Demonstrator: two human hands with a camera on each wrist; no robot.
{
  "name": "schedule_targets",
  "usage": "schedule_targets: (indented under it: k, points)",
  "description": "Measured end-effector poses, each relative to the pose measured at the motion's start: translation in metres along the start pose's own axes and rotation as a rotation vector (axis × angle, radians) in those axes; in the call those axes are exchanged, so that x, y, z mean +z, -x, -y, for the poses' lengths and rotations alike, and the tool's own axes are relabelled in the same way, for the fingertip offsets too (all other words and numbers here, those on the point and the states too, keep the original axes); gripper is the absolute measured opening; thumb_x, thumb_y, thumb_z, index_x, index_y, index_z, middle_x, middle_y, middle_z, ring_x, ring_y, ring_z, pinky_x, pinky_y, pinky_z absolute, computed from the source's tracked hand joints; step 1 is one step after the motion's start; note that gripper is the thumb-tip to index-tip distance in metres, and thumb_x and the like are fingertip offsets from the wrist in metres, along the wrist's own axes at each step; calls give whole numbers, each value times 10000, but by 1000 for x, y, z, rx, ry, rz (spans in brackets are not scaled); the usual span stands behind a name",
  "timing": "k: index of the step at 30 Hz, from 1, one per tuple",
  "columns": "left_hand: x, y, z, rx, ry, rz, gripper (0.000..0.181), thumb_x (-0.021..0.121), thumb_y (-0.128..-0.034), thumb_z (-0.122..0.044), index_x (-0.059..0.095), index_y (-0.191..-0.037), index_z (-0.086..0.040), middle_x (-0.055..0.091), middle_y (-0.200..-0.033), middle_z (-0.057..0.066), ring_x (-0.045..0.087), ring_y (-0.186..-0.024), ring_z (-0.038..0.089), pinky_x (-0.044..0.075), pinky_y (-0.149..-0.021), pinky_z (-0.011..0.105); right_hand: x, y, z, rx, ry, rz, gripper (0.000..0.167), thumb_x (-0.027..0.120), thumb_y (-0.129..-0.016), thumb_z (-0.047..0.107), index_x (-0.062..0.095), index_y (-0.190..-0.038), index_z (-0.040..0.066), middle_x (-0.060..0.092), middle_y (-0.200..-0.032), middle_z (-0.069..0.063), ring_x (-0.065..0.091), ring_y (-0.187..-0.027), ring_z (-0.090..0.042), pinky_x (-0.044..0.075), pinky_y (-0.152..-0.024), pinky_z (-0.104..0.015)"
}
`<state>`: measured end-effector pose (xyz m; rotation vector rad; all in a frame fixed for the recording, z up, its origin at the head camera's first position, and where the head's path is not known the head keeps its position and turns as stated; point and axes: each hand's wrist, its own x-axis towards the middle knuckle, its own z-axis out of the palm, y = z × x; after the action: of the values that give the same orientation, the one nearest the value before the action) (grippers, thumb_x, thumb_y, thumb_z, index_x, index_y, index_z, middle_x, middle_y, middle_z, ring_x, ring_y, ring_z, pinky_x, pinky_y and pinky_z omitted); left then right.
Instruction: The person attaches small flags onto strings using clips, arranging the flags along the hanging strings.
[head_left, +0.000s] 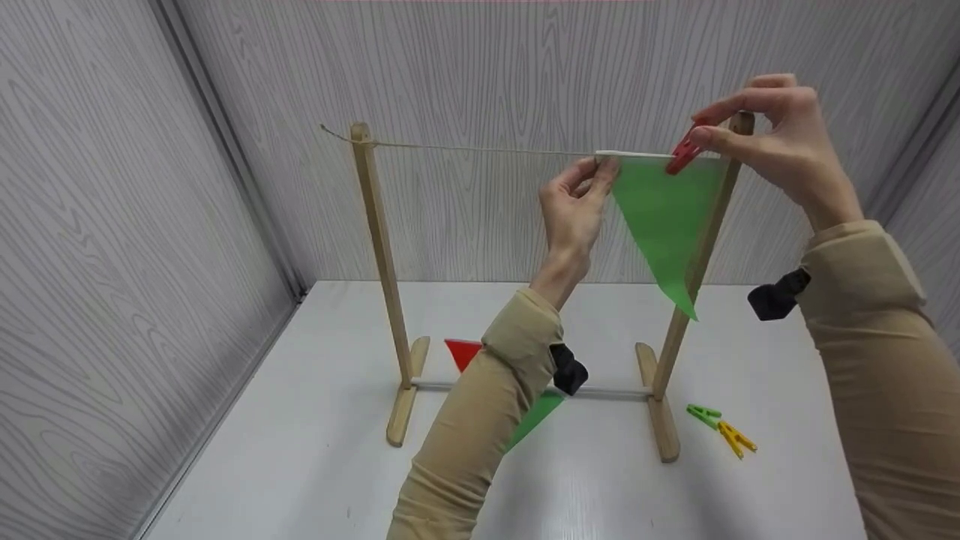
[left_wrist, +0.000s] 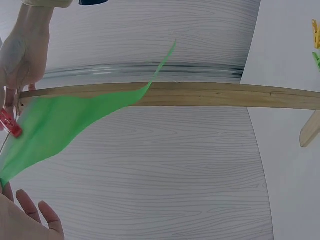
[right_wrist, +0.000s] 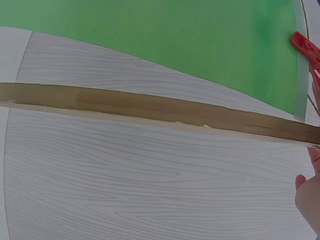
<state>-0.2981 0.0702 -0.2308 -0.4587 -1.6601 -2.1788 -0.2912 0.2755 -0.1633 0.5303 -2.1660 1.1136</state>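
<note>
A green triangular flag hangs with its white top edge along a string tied between two wooden posts. My left hand pinches the flag's upper left corner against the string. With thumb and fingers my right hand grips a red clothespin, whose tips are over the flag's top edge near the right post. In the left wrist view the red clothespin sits at the edge of the flag; the right wrist view also has the clothespin on that edge.
On the white table, a green clothespin and a yellow clothespin lie right of the stand's right foot. A red flag and another green flag lie partly behind my left forearm, near the white crossbar.
</note>
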Motion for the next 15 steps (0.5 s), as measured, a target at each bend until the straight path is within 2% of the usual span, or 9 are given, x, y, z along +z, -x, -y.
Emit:
schedule_targets:
  k: [8,15]
  points:
    - [-1,1,1,-2,8,0,226,666,-969,-140,718,-1094,41,730,-1096,202,644,-846,7,538,-799,153,1,1,-4,5,8,6,219,813,-844,176,791,-1022,51,451,-898,121,344,-1015,-25,201,-910,-240]
    - [-3,1,1,-18,6,0,245,670,-968,-143,715,-1123,42,730,-1111,202,654,-862,31,545,-801,161,1,-1,-5,-3,-26,-3,255,819,-832,158,783,-1054,37,495,-843,140,360,-969,-34,212,-868,-184]
